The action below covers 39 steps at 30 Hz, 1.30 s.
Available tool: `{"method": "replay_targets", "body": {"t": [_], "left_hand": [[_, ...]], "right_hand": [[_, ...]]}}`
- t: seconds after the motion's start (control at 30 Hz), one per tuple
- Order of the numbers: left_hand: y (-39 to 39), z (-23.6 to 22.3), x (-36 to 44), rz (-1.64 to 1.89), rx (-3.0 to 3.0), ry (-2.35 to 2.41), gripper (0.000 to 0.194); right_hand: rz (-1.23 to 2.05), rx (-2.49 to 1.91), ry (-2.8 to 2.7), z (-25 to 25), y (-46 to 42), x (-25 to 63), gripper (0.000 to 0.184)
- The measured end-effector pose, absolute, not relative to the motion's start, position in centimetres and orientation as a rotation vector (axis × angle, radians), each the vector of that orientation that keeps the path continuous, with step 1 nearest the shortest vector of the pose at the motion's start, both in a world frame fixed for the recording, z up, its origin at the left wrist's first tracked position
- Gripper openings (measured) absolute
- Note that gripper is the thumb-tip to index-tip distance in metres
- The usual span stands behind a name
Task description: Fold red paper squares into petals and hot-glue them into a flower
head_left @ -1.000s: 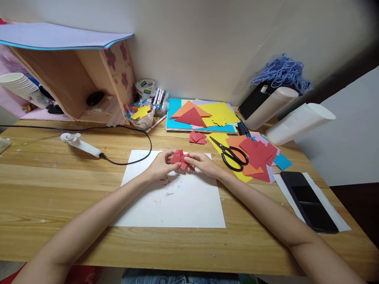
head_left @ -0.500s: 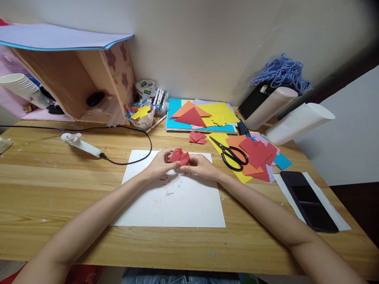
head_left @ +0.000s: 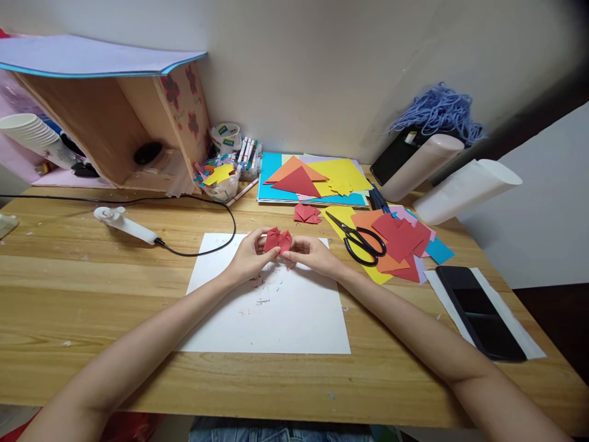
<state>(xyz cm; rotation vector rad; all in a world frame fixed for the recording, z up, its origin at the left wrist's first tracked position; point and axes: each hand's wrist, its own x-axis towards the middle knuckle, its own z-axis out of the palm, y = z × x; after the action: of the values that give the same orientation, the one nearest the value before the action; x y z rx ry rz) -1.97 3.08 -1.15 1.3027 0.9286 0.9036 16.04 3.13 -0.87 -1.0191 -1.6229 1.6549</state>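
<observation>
A small folded red paper heart [head_left: 278,241] is held up between my two hands, above a white sheet of paper [head_left: 285,319] with coloured marks on it. My left hand [head_left: 252,255] pinches its left side, thumb in front and fingers behind. On the other side, my right hand [head_left: 313,255] grips the lower right edge the same way. A second folded red paper piece [head_left: 307,213] lies on the table just beyond the sheet. Black-handled scissors [head_left: 361,239] rest on yellow paper to the right of my right hand.
Coloured paper scraps [head_left: 402,239] spread at the right, near a dark phone [head_left: 478,313]. Behind are stacked paper sheets [head_left: 271,196], a tub of scraps [head_left: 223,187] and a cardboard box [head_left: 184,116]. A white glue gun [head_left: 126,226] with a black cord lies left.
The folded red paper has been turned in my fingers, so its two-lobed top edge now faces up. My hands stay in nearly the same place.
</observation>
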Motion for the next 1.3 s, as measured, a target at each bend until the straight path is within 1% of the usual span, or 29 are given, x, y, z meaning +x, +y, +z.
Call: {"method": "replay_targets", "body": {"t": [0.07,0.27,0.57,0.77,1.0,1.13,1.3], "left_hand": [[3.1,-1.3,-1.9,0.915,1.282,0.923,0.044],[3.2,-1.6,-1.9,0.921,1.263,0.911,0.044],[3.3,-1.0,-2.1,0.901,1.268,0.933,0.044],[3.2,-0.6,-2.3,0.809,1.363,0.908,0.035],[3.2,-0.3,-2.4,0.783,1.399,0.931,0.026],[3.4,-0.4,-2.6,0.781,1.407,0.936,0.031],[3.5,-0.4,-2.7,0.775,1.425,0.925,0.034]], "right_hand": [[1.677,-1.025,-1.599,-1.0,3.2,16.1,0.026],[1.673,-1.089,-1.547,-1.3,3.5,16.3,0.022],[1.734,-1.077,-1.58,-0.8,3.9,16.5,0.03],[1.646,-1.073,-1.597,-1.2,3.8,16.6,0.024],[1.732,-0.99,-1.652,-0.8,3.9,16.5,0.027],[1.765,-0.992,-1.599,-0.7,4.0,16.5,0.029],[1.655,-1.074,-1.557,-0.9,4.0,16.6,0.031]]}}
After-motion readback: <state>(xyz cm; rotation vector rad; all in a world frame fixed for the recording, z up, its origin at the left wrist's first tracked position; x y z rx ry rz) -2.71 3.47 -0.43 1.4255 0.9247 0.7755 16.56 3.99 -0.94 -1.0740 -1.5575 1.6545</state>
